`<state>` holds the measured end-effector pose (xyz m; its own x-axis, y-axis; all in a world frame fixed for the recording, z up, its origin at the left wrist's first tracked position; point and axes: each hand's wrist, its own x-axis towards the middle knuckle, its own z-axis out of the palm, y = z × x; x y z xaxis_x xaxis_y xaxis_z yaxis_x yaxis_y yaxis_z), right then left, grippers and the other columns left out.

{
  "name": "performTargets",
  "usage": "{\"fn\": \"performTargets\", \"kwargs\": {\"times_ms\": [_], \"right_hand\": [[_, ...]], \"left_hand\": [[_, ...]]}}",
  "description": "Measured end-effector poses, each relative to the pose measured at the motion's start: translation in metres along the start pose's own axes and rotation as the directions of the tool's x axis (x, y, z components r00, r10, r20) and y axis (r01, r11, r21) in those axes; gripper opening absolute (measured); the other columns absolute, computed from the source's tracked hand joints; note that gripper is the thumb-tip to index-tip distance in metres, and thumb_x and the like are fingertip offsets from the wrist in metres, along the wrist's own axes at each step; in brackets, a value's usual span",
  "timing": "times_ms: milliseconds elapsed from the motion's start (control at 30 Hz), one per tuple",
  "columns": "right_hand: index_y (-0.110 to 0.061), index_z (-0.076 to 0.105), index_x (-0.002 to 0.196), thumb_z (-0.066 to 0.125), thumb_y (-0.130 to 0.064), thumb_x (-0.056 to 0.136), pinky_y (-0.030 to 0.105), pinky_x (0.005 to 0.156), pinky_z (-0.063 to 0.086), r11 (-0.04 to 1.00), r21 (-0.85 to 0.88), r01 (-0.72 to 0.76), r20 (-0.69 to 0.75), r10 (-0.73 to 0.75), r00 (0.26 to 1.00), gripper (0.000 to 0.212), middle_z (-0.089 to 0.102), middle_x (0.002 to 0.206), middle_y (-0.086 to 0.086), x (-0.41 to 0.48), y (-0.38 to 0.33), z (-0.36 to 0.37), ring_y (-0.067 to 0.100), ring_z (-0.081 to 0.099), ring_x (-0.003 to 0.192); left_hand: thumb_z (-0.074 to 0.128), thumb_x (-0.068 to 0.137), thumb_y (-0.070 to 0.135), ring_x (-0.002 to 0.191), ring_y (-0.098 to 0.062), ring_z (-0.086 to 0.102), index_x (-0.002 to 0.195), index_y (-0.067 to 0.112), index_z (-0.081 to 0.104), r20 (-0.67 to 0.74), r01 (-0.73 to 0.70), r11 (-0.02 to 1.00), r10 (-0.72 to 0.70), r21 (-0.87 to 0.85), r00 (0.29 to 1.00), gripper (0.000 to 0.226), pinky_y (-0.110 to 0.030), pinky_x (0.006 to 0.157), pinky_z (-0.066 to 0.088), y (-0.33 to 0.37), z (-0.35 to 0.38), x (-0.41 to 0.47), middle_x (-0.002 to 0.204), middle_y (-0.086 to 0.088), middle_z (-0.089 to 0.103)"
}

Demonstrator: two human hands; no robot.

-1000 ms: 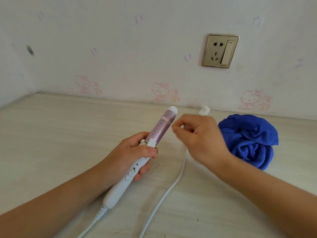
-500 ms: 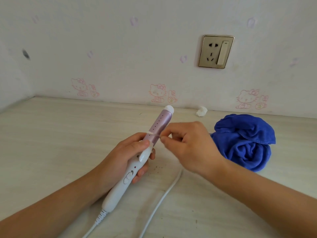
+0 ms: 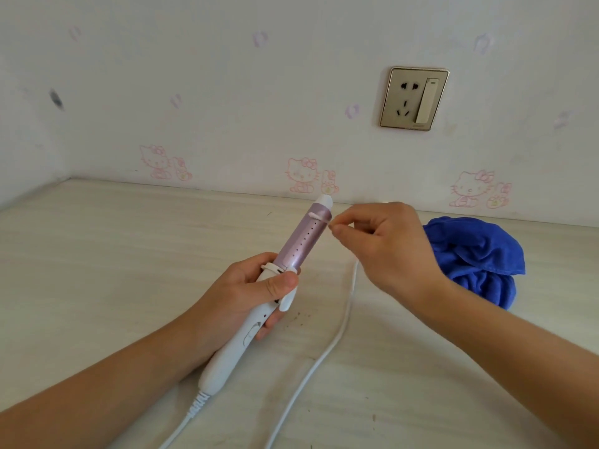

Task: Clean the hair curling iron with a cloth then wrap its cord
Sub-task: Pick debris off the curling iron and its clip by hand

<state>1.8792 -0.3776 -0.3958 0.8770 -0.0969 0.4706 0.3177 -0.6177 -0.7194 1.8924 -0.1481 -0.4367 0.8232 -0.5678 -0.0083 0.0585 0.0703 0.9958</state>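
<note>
The left hand (image 3: pixel 256 293) grips the curling iron (image 3: pixel 301 241) by its handle. The right hand (image 3: pixel 385 244) pinches a small white swab (image 3: pixel 319 218) against the barrel. Pushing too hard could snap the swab.

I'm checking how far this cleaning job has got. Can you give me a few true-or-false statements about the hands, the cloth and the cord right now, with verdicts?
1. The left hand holds the curling iron by its white handle. True.
2. The right hand holds the blue cloth. False: the cloth lies bunched on the table, and the right hand pinches a thin white stick against the barrel near its tip.
3. The cord is wound round the handle. False: it trails loose across the table.
4. Nothing is plugged into the wall socket. True.
</note>
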Motion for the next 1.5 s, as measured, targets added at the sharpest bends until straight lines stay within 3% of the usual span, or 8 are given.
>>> {"fn": "performTargets", "kwargs": {"times_ms": [167, 367, 533, 700, 900, 1067, 1233, 1500], "right_hand": [[-0.023, 0.079, 0.085, 0.066, -0.02, 0.09, 0.014, 0.048, 0.027, 0.983, -0.035, 0.18, 0.171, -0.171, 0.97, 0.014, 0.047, 0.047, -0.013, -0.035, -0.017, 0.023, 0.009, 0.042, 0.044], [-0.016, 0.08, 0.079, 0.07, -0.009, 0.091, 0.022, 0.05, 0.032, 1.0, -0.027, 0.011, 0.022, -0.011, 1.0, 0.017, 0.049, 0.046, -0.01, -0.003, 0.0, 0.002, 0.008, 0.037, 0.043], [-0.023, 0.075, 0.071, 0.068, -0.015, 0.088, 0.012, 0.049, 0.027, 0.979, -0.053, 0.198, 0.202, -0.184, 0.962, 0.02, 0.05, 0.046, -0.015, -0.038, -0.021, 0.023, 0.008, 0.045, 0.043], [-0.017, 0.08, 0.079, 0.071, -0.01, 0.091, 0.016, 0.048, 0.028, 0.998, -0.056, 0.009, -0.002, -0.009, 1.0, 0.016, 0.049, 0.042, -0.016, -0.001, -0.003, -0.001, 0.007, 0.041, 0.041], [-0.023, 0.077, 0.075, 0.068, -0.02, 0.087, 0.014, 0.05, 0.027, 0.984, -0.07, 0.161, 0.202, -0.144, 0.969, 0.016, 0.049, 0.045, -0.017, -0.035, -0.023, 0.023, 0.008, 0.046, 0.044], [-0.019, 0.077, 0.075, 0.072, -0.014, 0.091, 0.017, 0.048, 0.027, 0.998, -0.056, -0.025, 0.045, 0.028, 0.999, 0.018, 0.047, 0.042, -0.014, -0.001, -0.006, -0.001, 0.008, 0.04, 0.04], [-0.02, 0.077, 0.076, 0.07, -0.017, 0.089, 0.023, 0.051, 0.033, 0.988, -0.105, 0.117, 0.181, -0.097, 0.979, 0.015, 0.046, 0.045, -0.013, -0.028, -0.02, 0.019, 0.009, 0.043, 0.045], [-0.02, 0.075, 0.071, 0.072, -0.013, 0.09, 0.014, 0.046, 0.027, 0.998, -0.057, -0.012, 0.07, 0.016, 0.997, 0.02, 0.044, 0.041, -0.013, -0.006, -0.008, 0.001, 0.008, 0.038, 0.039]], "left_hand": [[0.078, 0.082, 0.039, 0.045, -0.019, 0.047, 0.108, 0.012, 0.066, 0.039, -0.023, 0.999, 0.025, -0.03, 0.999, 0.04, -0.024, 0.042, 0.04, 0.0, -0.001, 0.0, 0.079, -0.013, 0.064], [0.075, 0.076, 0.027, 0.046, -0.019, 0.049, 0.112, 0.017, 0.066, 0.063, 0.006, 1.0, -0.008, 0.026, 0.998, 0.038, -0.026, 0.043, 0.042, 0.0, -0.001, 0.001, 0.094, -0.019, 0.071], [0.072, 0.072, 0.016, 0.044, -0.018, 0.048, 0.109, 0.02, 0.067, 0.026, 0.005, 1.0, -0.006, 0.024, 1.0, 0.038, -0.025, 0.041, 0.04, 0.002, 0.0, 0.001, 0.084, -0.013, 0.073], [0.067, 0.081, 0.006, 0.043, -0.017, 0.048, 0.116, 0.019, 0.064, 0.04, 0.003, 1.0, -0.004, 0.028, 0.999, 0.038, -0.023, 0.041, 0.041, 0.002, 0.001, 0.0, 0.107, -0.022, 0.076], [0.074, 0.07, 0.016, 0.039, -0.016, 0.048, 0.105, 0.026, 0.07, 0.023, -0.007, 1.0, 0.006, 0.009, 1.0, 0.037, -0.023, 0.039, 0.041, 0.003, 0.003, 0.002, 0.084, -0.01, 0.077], [0.075, 0.072, 0.02, 0.042, -0.017, 0.048, 0.106, 0.029, 0.068, 0.04, 0.004, 0.999, -0.006, 0.043, 0.999, 0.036, -0.024, 0.041, 0.042, 0.004, 0.001, 0.001, 0.095, -0.019, 0.076], [0.073, 0.072, 0.014, 0.04, -0.019, 0.047, 0.108, 0.025, 0.064, 0.011, 0.01, 0.996, -0.011, 0.084, 1.0, 0.039, -0.024, 0.041, 0.041, 0.004, 0.004, 0.002, 0.085, -0.013, 0.074], [0.065, 0.078, 0.007, 0.038, -0.017, 0.046, 0.123, 0.013, 0.055, 0.024, 0.012, 0.989, -0.016, 0.145, 1.0, 0.047, -0.023, 0.041, 0.041, 0.005, 0.003, 0.002, 0.095, -0.014, 0.078]]}}
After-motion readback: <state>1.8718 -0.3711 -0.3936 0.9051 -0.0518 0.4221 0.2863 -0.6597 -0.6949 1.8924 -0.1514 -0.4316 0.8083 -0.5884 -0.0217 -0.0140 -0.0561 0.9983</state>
